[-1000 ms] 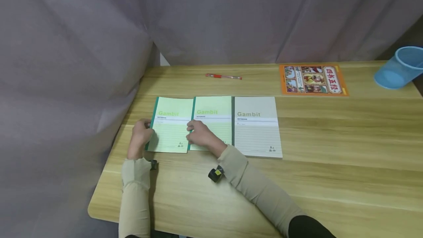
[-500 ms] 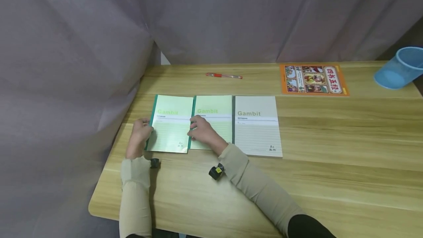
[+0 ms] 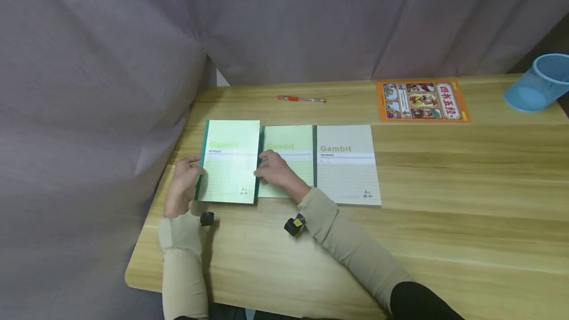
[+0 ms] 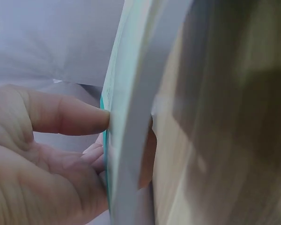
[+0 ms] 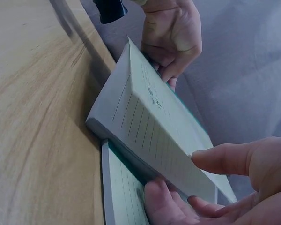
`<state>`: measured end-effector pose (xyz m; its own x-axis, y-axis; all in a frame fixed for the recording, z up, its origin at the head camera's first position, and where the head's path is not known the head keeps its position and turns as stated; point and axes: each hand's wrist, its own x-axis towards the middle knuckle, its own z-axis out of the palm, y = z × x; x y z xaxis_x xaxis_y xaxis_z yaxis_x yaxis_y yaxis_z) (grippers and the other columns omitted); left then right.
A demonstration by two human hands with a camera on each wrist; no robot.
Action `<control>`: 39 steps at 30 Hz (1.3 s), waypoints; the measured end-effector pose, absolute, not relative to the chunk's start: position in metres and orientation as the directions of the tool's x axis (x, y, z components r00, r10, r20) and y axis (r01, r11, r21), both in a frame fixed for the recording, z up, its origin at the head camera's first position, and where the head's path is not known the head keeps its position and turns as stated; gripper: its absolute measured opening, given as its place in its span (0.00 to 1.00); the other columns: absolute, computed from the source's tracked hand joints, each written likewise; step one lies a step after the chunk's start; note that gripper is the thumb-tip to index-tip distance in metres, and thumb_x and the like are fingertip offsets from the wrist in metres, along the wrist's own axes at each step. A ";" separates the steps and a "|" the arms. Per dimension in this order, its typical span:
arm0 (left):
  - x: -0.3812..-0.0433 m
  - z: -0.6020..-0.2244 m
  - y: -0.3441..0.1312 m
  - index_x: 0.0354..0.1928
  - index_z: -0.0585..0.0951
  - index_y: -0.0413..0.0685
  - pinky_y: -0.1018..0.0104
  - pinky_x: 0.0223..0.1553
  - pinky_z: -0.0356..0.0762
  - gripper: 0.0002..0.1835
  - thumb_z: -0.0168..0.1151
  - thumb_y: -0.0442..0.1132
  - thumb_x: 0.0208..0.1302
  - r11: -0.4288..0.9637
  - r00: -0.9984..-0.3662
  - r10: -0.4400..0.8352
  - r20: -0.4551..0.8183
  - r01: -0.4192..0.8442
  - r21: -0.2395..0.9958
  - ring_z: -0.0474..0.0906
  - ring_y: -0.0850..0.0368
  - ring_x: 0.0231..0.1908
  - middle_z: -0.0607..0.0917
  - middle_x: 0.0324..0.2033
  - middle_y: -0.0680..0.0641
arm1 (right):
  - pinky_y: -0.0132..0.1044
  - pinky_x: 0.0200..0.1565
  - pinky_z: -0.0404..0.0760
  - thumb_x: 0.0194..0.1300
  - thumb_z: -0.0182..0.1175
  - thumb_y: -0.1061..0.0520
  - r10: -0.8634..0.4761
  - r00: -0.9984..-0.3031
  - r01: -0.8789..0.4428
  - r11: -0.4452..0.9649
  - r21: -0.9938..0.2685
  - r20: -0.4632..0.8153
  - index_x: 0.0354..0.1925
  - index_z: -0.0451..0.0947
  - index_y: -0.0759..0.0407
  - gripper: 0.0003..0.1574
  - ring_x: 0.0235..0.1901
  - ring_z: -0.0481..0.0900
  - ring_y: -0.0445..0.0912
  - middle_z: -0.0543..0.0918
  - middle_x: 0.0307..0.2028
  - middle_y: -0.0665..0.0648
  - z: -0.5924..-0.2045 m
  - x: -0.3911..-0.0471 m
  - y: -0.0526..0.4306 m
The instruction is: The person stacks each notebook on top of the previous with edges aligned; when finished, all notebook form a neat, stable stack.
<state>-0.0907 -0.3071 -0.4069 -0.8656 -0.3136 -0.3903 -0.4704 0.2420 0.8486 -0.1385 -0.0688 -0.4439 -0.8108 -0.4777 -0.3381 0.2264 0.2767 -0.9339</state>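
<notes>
A green Gambit notebook [image 3: 231,174], its dark green spine on the left, is raised off the table between my hands. At its left edge my left hand [image 3: 184,179] pinches the spine side, thumb on top and fingers beneath, as the left wrist view [image 4: 51,145] shows. My right hand [image 3: 281,169] holds the opposite edge, its thumb on the cover. In the right wrist view the cover [image 5: 164,112] stands a little apart from the lined pages [image 5: 126,112]. Partly behind my right hand lies a second green notebook [image 3: 291,137]; a grey notebook [image 3: 348,174] adjoins it.
A red pen [image 3: 302,99] lies farther back on the wooden table [image 3: 444,236]. An orange illustrated booklet [image 3: 422,100] is at the back right, with a blue bin [image 3: 535,85] near the right corner. A grey curtain [image 3: 284,23] hangs along the back and left.
The left green notebook has risen off the table, and its right side now stands above the middle notebook's edge. Both hands came up with it. The camera view has shifted slightly.
</notes>
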 end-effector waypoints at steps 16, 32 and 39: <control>-0.094 -0.396 -0.298 0.73 0.57 0.27 0.74 0.31 0.76 0.30 0.45 0.24 0.70 0.157 -0.935 -0.174 -0.310 -0.337 0.928 0.74 0.67 0.25 0.72 0.62 0.28 | 0.43 0.42 0.85 0.67 0.55 0.70 -0.504 -0.809 0.231 0.204 -0.951 -0.304 0.59 0.67 0.72 0.22 0.32 0.79 0.51 0.76 0.29 0.59 -0.433 -0.146 -0.055; -0.097 -0.411 -0.268 0.73 0.57 0.28 0.78 0.28 0.71 0.31 0.47 0.25 0.69 0.138 -0.934 -0.169 -0.314 -0.338 0.931 0.69 0.69 0.20 0.70 0.66 0.28 | 0.43 0.37 0.86 0.64 0.53 0.72 -0.477 -0.846 0.141 0.226 -0.964 -0.236 0.36 0.67 0.64 0.07 0.22 0.67 0.44 0.60 0.19 0.49 -0.424 -0.148 -0.021; -0.098 -0.413 -0.251 0.72 0.60 0.29 0.74 0.32 0.75 0.28 0.46 0.25 0.70 0.123 -0.936 -0.166 -0.311 -0.333 0.935 0.75 0.64 0.29 0.76 0.58 0.30 | 0.46 0.37 0.85 0.64 0.53 0.72 -0.419 -0.879 0.093 0.317 -0.944 -0.227 0.44 0.71 0.68 0.09 0.25 0.78 0.49 0.67 0.24 0.52 -0.418 -0.139 -0.005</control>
<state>-0.0977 -0.2509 -0.4134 -0.9358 -0.1659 -0.3110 -0.3325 0.1229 0.9351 -0.1386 -0.0054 -0.4180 -0.8790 -0.4192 -0.2271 0.0928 0.3166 -0.9440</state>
